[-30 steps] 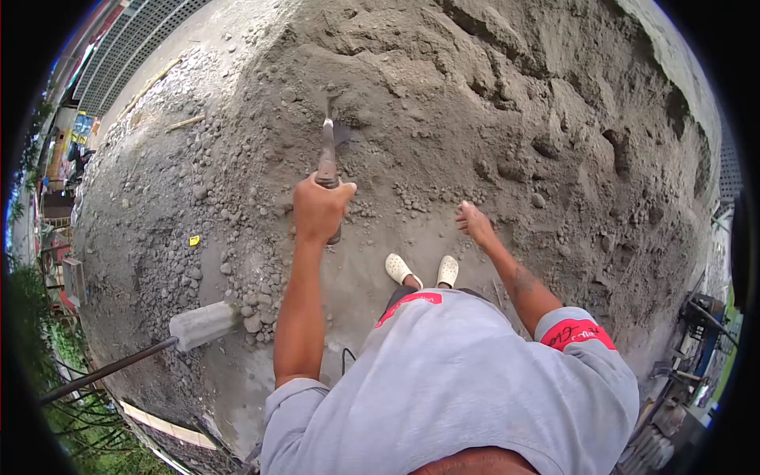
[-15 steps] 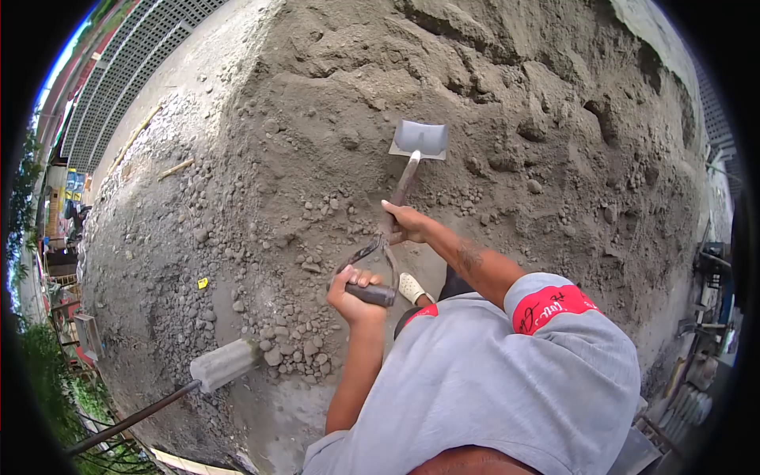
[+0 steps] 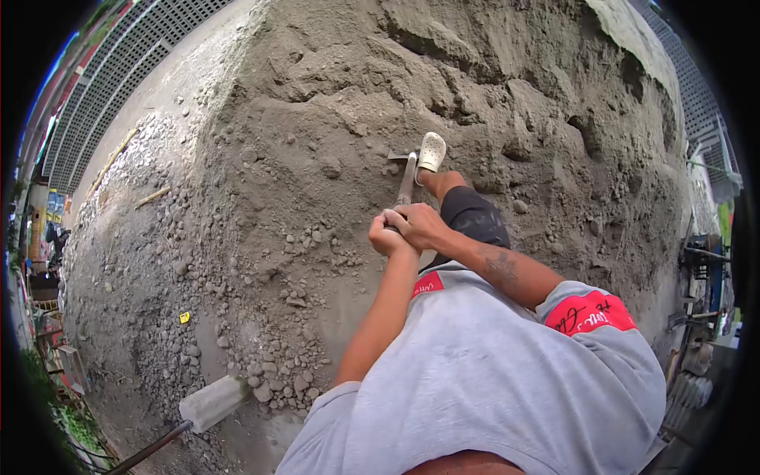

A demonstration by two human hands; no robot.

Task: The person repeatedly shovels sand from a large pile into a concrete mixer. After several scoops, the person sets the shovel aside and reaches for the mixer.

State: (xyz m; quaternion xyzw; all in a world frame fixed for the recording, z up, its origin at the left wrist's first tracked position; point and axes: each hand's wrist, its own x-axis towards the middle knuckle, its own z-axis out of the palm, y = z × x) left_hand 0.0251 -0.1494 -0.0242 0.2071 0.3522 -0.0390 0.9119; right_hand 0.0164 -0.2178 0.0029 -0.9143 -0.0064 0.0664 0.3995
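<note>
Both hands are close together at the top of a shovel (image 3: 406, 184), which stands with its blade at the sand. My left hand (image 3: 389, 236) is closed around the grip, mostly hiding it. Pressed against it, my right hand (image 3: 422, 225) is closed at the top of the shaft. Only a strip of the blade shows; the rest is hidden by sand and my foot. A pale clog (image 3: 432, 150) on that foot overlaps the blade's right part, with the knee bent. Heaped grey-brown sand (image 3: 332, 119) surrounds the blade.
A concrete block on a rod (image 3: 212, 402) lies at the lower left beside loose stones (image 3: 277, 372). Farther left are a small yellow scrap (image 3: 184, 317) and thin sticks (image 3: 152, 197). A perforated block wall (image 3: 111, 75) runs behind; clutter (image 3: 701, 317) lines the right edge.
My hands have come together at the handle, my right hand sliding up the shaft. The blade now meets the sand more steeply, and my foot has moved forward onto it.
</note>
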